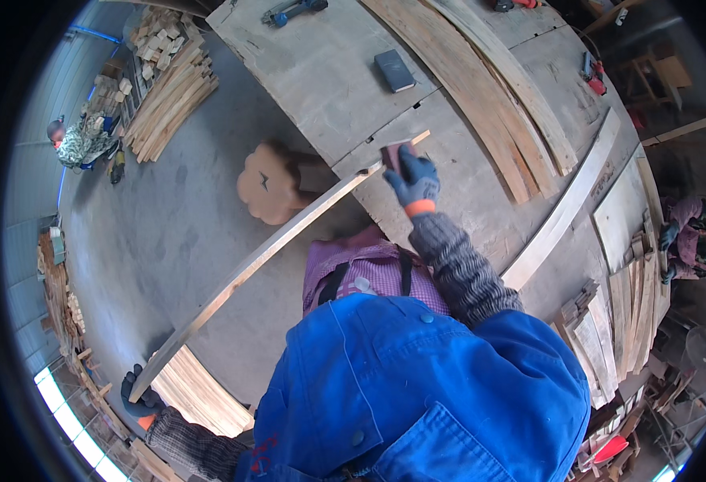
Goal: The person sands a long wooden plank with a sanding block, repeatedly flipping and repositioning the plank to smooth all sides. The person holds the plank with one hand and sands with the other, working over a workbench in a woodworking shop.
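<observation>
A long, narrow wooden strip (pixel 255 263) slants across the view, its far end over the worktable (pixel 341 108) and its near end at lower left. My left hand (pixel 138 394), in a dark glove with an orange cuff, grips that near end. My right hand (pixel 416 178), gloved the same way, has its fingers closed around a dark reddish-brown block (pixel 393 156), probably a sanding sponge. The block rests against the strip near its far end, and the strip's tip shows beyond it. A dark notch or knot marks the wood just before the block.
Long boards (pixel 479 90) and a pale plank (pixel 564 205) lie on the table, with a dark box-like object (pixel 395 70) and a blue tool (pixel 296 11). A scalloped stool (pixel 268 184) stands beside it. Stacked strips (pixel 199 391) lie at lower left. Two other people work farther off.
</observation>
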Action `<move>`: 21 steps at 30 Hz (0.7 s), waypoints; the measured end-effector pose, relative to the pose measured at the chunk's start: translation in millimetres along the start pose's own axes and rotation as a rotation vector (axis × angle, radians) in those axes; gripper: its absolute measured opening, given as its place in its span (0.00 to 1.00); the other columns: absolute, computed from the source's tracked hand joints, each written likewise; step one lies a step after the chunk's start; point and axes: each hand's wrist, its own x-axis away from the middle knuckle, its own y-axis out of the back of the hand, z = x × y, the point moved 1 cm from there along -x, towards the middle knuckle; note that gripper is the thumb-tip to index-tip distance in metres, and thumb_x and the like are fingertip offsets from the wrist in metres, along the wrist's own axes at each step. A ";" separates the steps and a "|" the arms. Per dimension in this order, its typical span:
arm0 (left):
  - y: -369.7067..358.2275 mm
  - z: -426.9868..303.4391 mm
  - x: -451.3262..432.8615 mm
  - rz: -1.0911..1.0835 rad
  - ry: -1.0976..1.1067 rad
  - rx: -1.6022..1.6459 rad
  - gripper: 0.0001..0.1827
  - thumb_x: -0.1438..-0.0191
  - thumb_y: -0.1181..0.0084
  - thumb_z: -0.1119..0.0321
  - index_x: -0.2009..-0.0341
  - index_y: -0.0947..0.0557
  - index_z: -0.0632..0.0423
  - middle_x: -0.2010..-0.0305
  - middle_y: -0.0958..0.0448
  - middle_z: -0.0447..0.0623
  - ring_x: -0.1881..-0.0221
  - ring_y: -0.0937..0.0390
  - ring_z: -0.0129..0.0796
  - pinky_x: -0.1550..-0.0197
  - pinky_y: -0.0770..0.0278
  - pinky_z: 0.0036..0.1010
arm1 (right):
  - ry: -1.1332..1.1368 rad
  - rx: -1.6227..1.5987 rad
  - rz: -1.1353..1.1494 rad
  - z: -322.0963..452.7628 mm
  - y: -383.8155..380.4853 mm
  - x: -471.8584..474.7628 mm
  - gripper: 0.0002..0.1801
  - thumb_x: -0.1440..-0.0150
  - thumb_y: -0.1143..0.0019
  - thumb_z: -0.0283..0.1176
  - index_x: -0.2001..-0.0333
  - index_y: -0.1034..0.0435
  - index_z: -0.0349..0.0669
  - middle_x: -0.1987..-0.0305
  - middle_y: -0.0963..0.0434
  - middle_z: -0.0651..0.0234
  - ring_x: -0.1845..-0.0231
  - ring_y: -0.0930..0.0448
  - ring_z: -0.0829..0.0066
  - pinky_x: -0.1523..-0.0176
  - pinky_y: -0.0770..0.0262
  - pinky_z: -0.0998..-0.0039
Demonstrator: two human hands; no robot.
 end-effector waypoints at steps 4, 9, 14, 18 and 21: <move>14.4 7.4 0.1 0.086 -0.009 -0.016 0.18 0.36 0.52 0.63 0.49 0.22 0.63 0.41 0.24 0.70 0.80 0.24 0.34 0.86 0.31 0.22 | 0.008 -0.003 -0.021 3.7 5.7 -6.8 0.35 0.53 0.29 0.49 0.41 0.26 0.51 0.53 0.21 0.50 0.52 0.22 0.48 0.48 0.25 0.54; 4.1 9.8 3.4 -0.163 -0.261 -0.300 0.20 0.36 0.51 0.63 0.45 0.24 0.65 0.41 0.24 0.70 0.77 0.22 0.36 0.82 0.27 0.22 | 0.048 0.023 0.029 4.2 5.3 -12.6 0.35 0.54 0.30 0.51 0.42 0.25 0.53 0.55 0.22 0.51 0.54 0.22 0.50 0.50 0.25 0.55; -5.5 1.3 6.7 0.030 0.084 -0.022 0.19 0.37 0.52 0.64 0.46 0.24 0.65 0.42 0.24 0.72 0.80 0.24 0.38 0.86 0.29 0.24 | 0.007 -0.073 0.024 12.8 5.7 -19.3 0.35 0.51 0.30 0.49 0.41 0.26 0.49 0.54 0.21 0.49 0.53 0.22 0.48 0.47 0.25 0.56; -3.5 4.5 3.7 0.090 0.066 0.083 0.17 0.37 0.51 0.66 0.48 0.23 0.63 0.42 0.24 0.70 0.76 0.21 0.39 0.83 0.26 0.23 | -0.146 -0.098 0.081 19.8 -1.3 -8.7 0.36 0.54 0.26 0.46 0.42 0.25 0.41 0.52 0.20 0.49 0.52 0.21 0.50 0.46 0.24 0.57; 10.3 18.8 -6.4 -0.312 -0.109 -0.065 0.17 0.36 0.52 0.62 0.51 0.19 0.57 0.41 0.24 0.69 0.84 0.27 0.31 0.91 0.37 0.21 | 0.082 -0.107 0.151 8.6 -6.9 -5.3 0.37 0.54 0.25 0.45 0.42 0.25 0.41 0.51 0.20 0.48 0.49 0.21 0.50 0.44 0.25 0.57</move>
